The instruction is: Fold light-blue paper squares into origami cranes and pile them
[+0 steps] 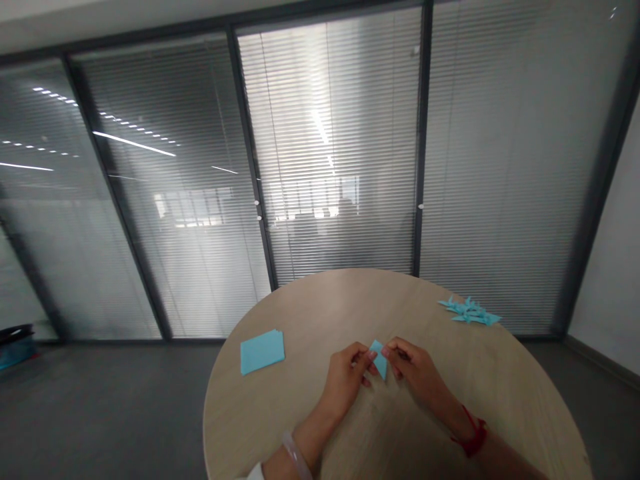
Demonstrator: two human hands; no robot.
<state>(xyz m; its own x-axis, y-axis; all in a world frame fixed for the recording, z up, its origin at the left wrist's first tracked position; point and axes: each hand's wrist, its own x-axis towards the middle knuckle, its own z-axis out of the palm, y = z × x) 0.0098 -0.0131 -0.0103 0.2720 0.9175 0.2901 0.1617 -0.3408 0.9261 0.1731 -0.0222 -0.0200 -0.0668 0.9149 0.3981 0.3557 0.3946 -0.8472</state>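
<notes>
Paper is pinched by the left hand and right hand, seemingly for steadiness; sheets are set left of them, folded shapes beyond right, probably for clearance.

On the table, sheets lie left of the held paper, seemingly cranes right.

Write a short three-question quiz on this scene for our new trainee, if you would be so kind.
1. What colour is the wristband nearest the right hand?
2. True or false: the left hand and the right hand both touch the small blue paper.
3. Where on the table is the pile of folded blue pieces? A) Left of the left hand; B) Between the hands; C) Beyond the right hand, toward the right edge.

Key: 1. Red. 2. True. 3. C.
</notes>
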